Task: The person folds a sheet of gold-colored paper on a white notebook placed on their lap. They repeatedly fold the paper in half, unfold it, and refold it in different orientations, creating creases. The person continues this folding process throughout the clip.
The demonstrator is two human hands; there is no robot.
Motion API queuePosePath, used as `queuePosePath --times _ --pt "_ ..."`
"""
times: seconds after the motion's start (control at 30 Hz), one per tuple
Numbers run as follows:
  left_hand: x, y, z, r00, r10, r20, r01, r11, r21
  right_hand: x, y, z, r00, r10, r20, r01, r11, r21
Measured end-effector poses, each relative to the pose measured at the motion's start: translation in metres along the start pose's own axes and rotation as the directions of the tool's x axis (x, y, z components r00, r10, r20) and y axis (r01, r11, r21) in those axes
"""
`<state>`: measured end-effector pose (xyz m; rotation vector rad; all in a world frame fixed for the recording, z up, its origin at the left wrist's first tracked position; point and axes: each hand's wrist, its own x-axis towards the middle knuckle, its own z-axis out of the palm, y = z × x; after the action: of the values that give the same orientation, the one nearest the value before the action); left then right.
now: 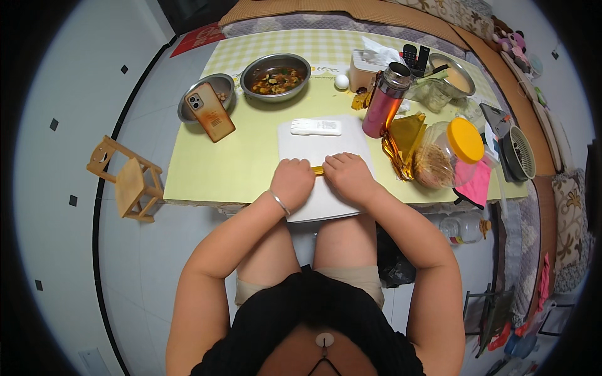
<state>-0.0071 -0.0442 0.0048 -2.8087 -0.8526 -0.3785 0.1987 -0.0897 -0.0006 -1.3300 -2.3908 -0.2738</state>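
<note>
Both my hands rest over white paper (316, 205) at the near side of the table. My left hand (293, 183), with a silver bangle at its wrist, is closed on one end of a narrow shiny gold strip (318, 170). The other end is in my right hand (347, 178), fingers bent over it. Only a short length shows between the hands, and it looks like folded or rolled foil paper. Just beyond them on the paper lies a white flat packet (316, 127). Crumpled gold foil sheets (406, 138) are to the right of my right hand.
A smartphone (211, 113) leans on a metal bowl (221, 83) at left. Beyond are a bowl of food (276, 91) and an egg (341, 81). At right stand a thermos (385, 103), a yellow-lidded jar (442, 156) and a basket (519, 151). A small wooden chair (130, 178) stands left.
</note>
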Motion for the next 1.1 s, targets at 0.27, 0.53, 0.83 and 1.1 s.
queuePosePath --times 0.27,0.53,0.83,1.1 --pt "-0.016 0.000 -0.016 0.966 -0.026 -0.256 0.037 0.999 0.037 -0.024 0.017 -0.014 0.996 0.084 0.002 -0.084 0.996 -0.009" --pt "0.031 0.012 -0.028 0.989 -0.151 -0.001 0.150 0.984 -0.093 -0.002 0.035 -0.024 0.945 0.227 0.236 -0.327 0.684 0.652" --pt "-0.043 -0.040 -0.067 0.974 -0.126 -0.186 -0.016 0.787 -0.617 -0.028 0.062 -0.036 0.943 0.145 0.300 -0.333 0.432 0.838" --pt "-0.019 -0.078 -0.032 0.994 0.034 0.102 0.091 0.233 -0.968 -0.055 -0.006 -0.052 0.962 -0.046 0.268 -0.074 0.905 0.419"
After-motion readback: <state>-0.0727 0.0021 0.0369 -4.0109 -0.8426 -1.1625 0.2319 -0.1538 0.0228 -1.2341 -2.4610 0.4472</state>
